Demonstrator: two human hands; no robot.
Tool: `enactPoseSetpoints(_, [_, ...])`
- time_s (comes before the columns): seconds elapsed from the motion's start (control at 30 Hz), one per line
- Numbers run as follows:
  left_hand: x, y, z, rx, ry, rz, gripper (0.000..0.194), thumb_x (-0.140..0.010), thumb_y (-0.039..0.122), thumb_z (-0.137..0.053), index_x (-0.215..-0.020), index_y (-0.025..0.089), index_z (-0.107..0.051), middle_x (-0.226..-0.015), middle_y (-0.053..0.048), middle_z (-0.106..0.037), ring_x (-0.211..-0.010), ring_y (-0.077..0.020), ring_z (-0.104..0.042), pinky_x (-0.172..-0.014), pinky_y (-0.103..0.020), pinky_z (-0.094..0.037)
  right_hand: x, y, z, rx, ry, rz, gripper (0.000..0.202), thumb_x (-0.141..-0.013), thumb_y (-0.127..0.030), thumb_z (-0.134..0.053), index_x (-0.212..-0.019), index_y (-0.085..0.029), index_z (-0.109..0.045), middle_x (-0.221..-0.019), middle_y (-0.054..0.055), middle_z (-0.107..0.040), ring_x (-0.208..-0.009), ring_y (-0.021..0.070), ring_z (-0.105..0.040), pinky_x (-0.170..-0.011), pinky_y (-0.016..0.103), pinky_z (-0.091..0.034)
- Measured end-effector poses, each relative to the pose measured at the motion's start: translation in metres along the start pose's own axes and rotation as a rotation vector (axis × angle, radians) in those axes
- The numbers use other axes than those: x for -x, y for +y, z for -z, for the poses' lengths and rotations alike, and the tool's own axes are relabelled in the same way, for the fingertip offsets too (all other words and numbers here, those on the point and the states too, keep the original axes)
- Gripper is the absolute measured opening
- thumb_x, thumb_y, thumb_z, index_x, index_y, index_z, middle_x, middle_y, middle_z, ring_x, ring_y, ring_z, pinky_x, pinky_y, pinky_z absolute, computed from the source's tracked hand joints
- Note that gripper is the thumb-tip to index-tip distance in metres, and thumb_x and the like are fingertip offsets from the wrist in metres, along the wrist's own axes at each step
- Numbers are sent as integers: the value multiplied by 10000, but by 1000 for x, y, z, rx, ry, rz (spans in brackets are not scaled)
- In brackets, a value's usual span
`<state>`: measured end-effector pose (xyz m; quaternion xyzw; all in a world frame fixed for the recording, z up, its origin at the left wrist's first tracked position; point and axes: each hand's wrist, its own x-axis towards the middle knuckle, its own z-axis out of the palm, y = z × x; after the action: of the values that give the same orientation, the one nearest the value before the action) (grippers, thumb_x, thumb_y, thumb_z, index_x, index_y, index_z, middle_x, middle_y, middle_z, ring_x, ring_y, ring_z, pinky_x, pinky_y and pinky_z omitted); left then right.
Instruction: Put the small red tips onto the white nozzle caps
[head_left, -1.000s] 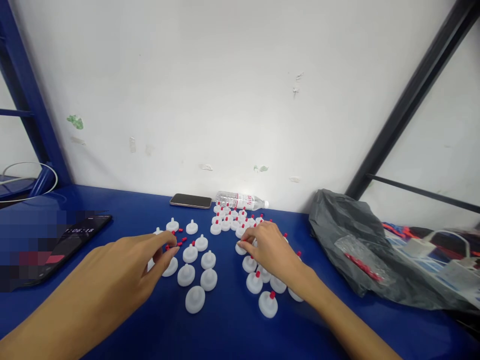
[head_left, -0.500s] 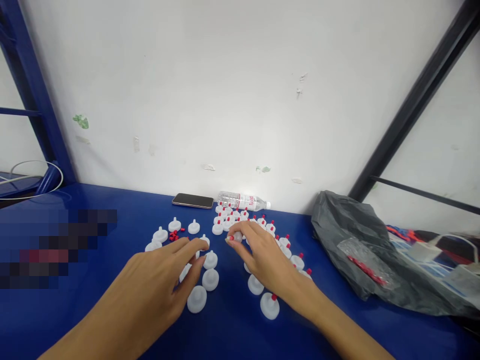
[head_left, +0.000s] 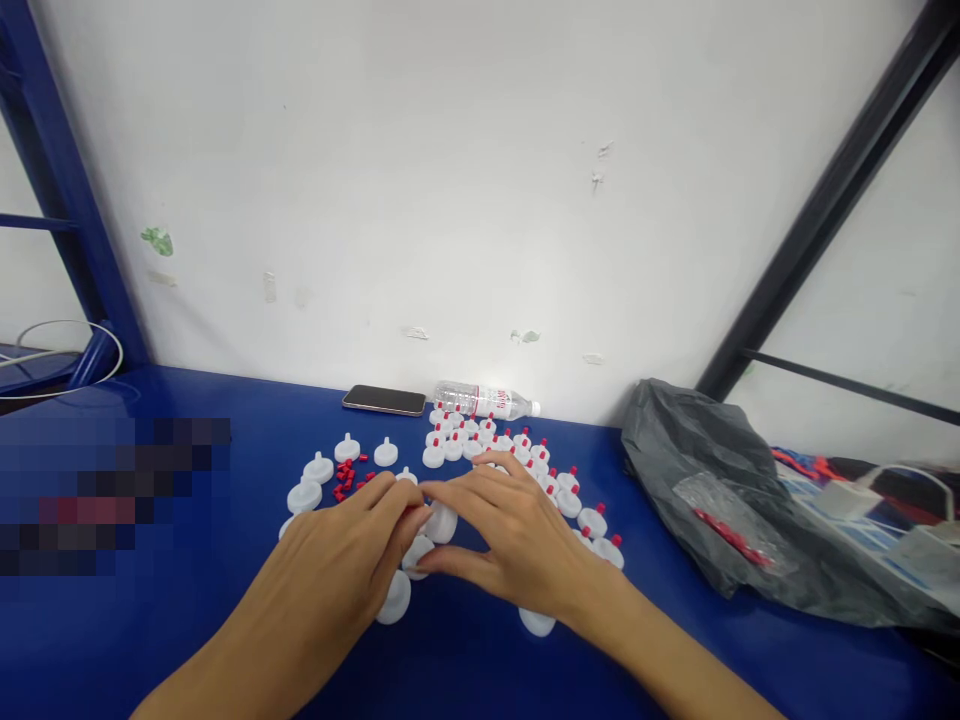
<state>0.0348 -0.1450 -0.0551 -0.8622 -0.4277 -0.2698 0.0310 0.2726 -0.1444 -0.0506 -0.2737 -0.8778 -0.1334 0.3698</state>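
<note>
My left hand [head_left: 349,550] is closed, its thumb and index finger pinched beside a white spouted cap [head_left: 442,523]. Curved around that cap from the other side, my right hand [head_left: 506,530] has its fingers over the top and its thumb below. The fingertips of both hands meet there, so whatever the left pinch holds is hidden. Under and beside the left hand stand plain white spouted caps [head_left: 304,495] and a small pile of loose red tips [head_left: 346,478]. Beyond and right of the right hand are many white caps with red tips [head_left: 568,500].
A phone [head_left: 385,400] and a clear plastic bottle [head_left: 484,400] lie along the wall on the blue table [head_left: 247,400]. At the right are a dark grey plastic bag [head_left: 675,450] and a clear packet of red pieces [head_left: 731,530]. A white cable [head_left: 112,345] loops at far left.
My right hand has moved left and slightly down to meet my left hand, which has shifted slightly right with its fingers closing. A white cap is now between them.
</note>
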Motion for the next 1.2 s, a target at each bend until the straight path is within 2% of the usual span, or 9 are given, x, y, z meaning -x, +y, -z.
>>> enactPoseSetpoints(0.2, [1, -1, -9, -68, 51, -67, 425, -1187, 237, -333, -1134, 266, -753, -1012, -44, -820, -716, -221, -786, -557, -345, -412, -1, 2, -2, -41, 67, 28, 278, -1217, -458, -680, -1275, -199, -762, -1110, 45, -915, -964, 202, -862, -1125, 414, -546])
enactPoseSetpoints(0.5, [6, 4, -13, 314, 85, 127, 511, -1229, 475, -373, -825, 265, -604, -724, 41, -715, -621, -180, -609, -644, -355, -391, -13, -1, 3, 186, 61, 112, 225, -1216, -380, -686, -1318, -205, -786, -1150, 13, -921, -921, 220, -783, -1055, 445, -508])
enactPoseSetpoints(0.6, [4, 5, 1, 417, 71, 220, 606, -1197, 602, -354, -733, 267, -551, -619, 39, -625, -565, -175, -543, -580, -343, -367, -11, 10, 8, 318, 87, 132, 175, -1222, -290, -669, -1322, -218, -793, -1206, 3, -926, -924, 195, -794, -1081, 416, -516])
enactPoseSetpoints(0.7, [3, -9, 27, 496, 87, 373, 724, -1127, 768, -336, -600, 280, -425, -518, 28, -500, -493, -172, -473, -501, -341, -346, 1, 45, 25, 498, 191, 68, 144, -1193, -249, -727, -1317, -237, -798, -1233, 31, -927, -931, 200, -824, -1065, 424, -524])
enactPoseSetpoints(0.77, [4, -24, 43, 405, 171, 413, 742, -1117, 784, -349, -585, 274, -434, -556, 17, -501, -549, -178, -485, -561, -339, -380, 11, 71, 37, 557, 272, -29, 146, -1161, -287, -786, -1287, -213, -806, -1151, 65, -934, -877, 237, -824, -1031, 466, -525])
enactPoseSetpoints(0.83, [2, -40, 51, 226, 182, 421, 687, -1098, 773, -332, -634, 279, -444, -600, 11, -502, -591, -199, -492, -597, -357, -363, 17, 88, 43, 544, 298, -105, 177, -1153, -325, -797, -1272, -195, -809, -1119, 86, -932, -869, 264, -823, -1000, 486, -531])
enactPoseSetpoints(0.97, [-9, -56, 37, 63, -49, 444, 509, -1064, 647, -361, -898, 304, -698, -839, -29, -723, -777, -279, -691, -737, -414, -456, 17, 82, 33, 381, 225, -124, 187, -1147, -322, -803, -1304, -222, -806, -1179, 78, -926, -971, 267, -852, -1041, 482, -532])
enactPoseSetpoints(1.1, [-15, -60, 18, -23, -145, 464, 657, -1072, 569, -265, -1407, 286, -754, -1265, -123, -777, -993, -364, -785, -839, -495, -514, 14, 64, 17, 252, 142, -98, 163, -1158, -311, -784, -1298, -229, -797, -1167, 59, -922, -998, 249, -859, -1111, 472, -514])
enactPoseSetpoints(1.2, [-14, -62, 18, -22, -151, 444, 697, -1090, 558, -224, -1491, 279, -722, -1448, -139, -744, -1102, -382, -797, -892, -521, -535, 15, 63, 16, 241, 118, -108, 153, -1168, -311, -763, -1296, -233, -792, -1164, 64, -921, -992, 255, -855, -1121, 482, -518])
